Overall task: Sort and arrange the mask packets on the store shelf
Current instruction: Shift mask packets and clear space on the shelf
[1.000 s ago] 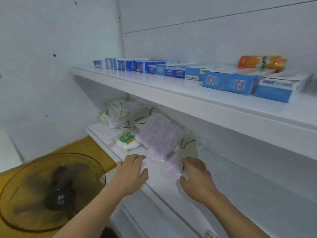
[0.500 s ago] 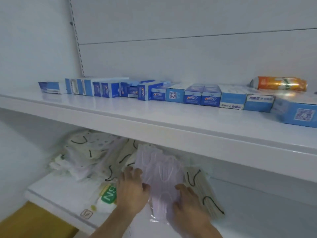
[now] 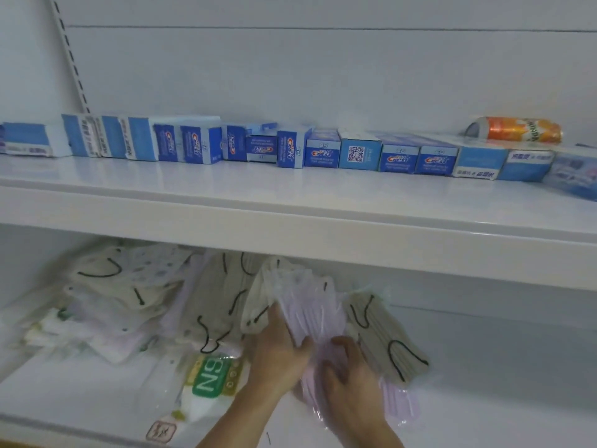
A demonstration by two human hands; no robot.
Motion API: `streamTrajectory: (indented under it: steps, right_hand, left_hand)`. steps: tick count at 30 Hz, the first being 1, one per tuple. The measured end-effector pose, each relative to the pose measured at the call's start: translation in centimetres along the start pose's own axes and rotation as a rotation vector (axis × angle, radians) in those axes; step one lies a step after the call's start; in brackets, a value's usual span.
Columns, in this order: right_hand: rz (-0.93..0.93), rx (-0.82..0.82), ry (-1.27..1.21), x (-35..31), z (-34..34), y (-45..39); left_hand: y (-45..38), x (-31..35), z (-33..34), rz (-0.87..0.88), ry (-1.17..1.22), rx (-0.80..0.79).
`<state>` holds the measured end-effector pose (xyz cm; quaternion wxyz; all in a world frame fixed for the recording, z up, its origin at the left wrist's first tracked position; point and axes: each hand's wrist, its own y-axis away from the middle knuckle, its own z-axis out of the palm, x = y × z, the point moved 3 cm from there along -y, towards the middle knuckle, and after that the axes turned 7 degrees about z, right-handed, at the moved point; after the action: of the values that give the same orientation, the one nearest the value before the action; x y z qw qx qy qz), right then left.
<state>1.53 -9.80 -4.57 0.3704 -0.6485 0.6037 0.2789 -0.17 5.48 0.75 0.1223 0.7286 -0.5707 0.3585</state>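
Both hands work on one lilac mask packet (image 3: 318, 321) on the lower shelf (image 3: 484, 383). The left hand (image 3: 277, 354) has its fingers (image 3: 302, 345) curled onto the packet's left side, the thumb hidden behind it. The right hand (image 3: 349, 373) lies on the packet's lower half with its fingers (image 3: 339, 342) bent and pressing into the clear wrapper. The packet stands tilted, its top leaning toward the underside of the upper shelf (image 3: 290, 218), its bottom edge spread on the lower shelf under the right wrist.

Just right of it, touching, lies one beige packet with black ear loops (image 3: 387, 337). To the left two more beige packets (image 3: 219, 305) lean against the pile, and further left a loose heap of pale printed packets (image 3: 122, 302) reaches toward the side wall; their number cannot be told. One flat packet with a green label (image 3: 210, 376) lies in front, near the shelf's front edge.

Right of the beige packet the lower shelf runs bare to the frame's edge. The gap between the packet tops and the upper shelf is narrow.

On the upper shelf a row of blue toothpaste boxes (image 3: 323, 153), roughly fifteen, lines the back, with one orange can (image 3: 520, 130) lying on its side behind the right end.
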Motion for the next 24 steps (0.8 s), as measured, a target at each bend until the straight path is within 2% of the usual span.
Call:
streamTrajectory:
  steps: [3, 5, 8, 12, 15, 17, 21, 24]
  right_hand:
    - [-0.010, 0.034, -0.075, 0.1, -0.3, 0.5]
    - [-0.018, 0.038, -0.104, 0.3, -0.5, 0.3]
    - [-0.055, 0.022, -0.115, 0.1, -0.4, 0.5]
    - [-0.046, 0.085, -0.152, 0.7, -0.5, 0.1]
    - [-0.029, 0.128, -0.178, 0.6, -0.3, -0.2]
    - [-0.034, 0.161, -0.119, 0.2, -0.7, 0.2]
    - [0.117, 0.209, -0.001, 1.1, -3.3, 1.6]
    - [0.113, 0.137, 0.476, 2.8, -5.6, 1.8]
  left_hand:
    - [-0.2, -0.2, 1.3, -0.060, 0.103, -0.101]
    - [0.1, 0.0, 2.1, -0.028, 0.150, -0.148]
    - [0.8, 0.1, 2.3, 0.005, 0.216, -0.091]
    - [1.1, -2.0, 0.8, -0.067, 0.309, 0.054]
    - [0.7, -3.2, 0.6, -0.102, 0.325, -0.002]
    - [0.3, -3.4, 0.7, -0.103, 0.325, -0.030]
    - [0.6, -2.8, 1.2, -0.104, 0.350, 0.005]
    - [1.1, -0.6, 2.1, -0.079, 0.481, -0.023]
